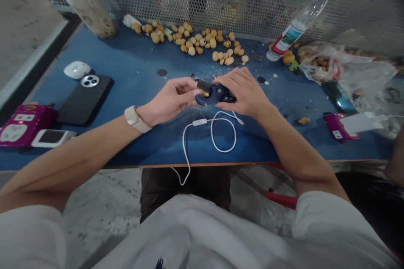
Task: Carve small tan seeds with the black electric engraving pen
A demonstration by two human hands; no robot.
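Note:
Near the middle of the blue table (142,105), my right hand (241,90) is wrapped round a dark blue hand tool (217,93) with a curved, hook-like jaw and a black upper part. My left hand (178,94) is closed at the jaw's end, its thumb and fingers on a small tan piece (204,93) that sits between the jaw and the black part. My fingers hide most of that piece. Just below my hands lies a white cable (224,150) with an inline switch (200,122), looped on the tabletop.
Small tan gourd-like pieces (202,42) line the back by a perforated metal panel (176,0). A bottle (288,35) and plastic bags (353,69) stand right. A phone (85,100), white case (77,69) and purple power strip (33,124) lie left.

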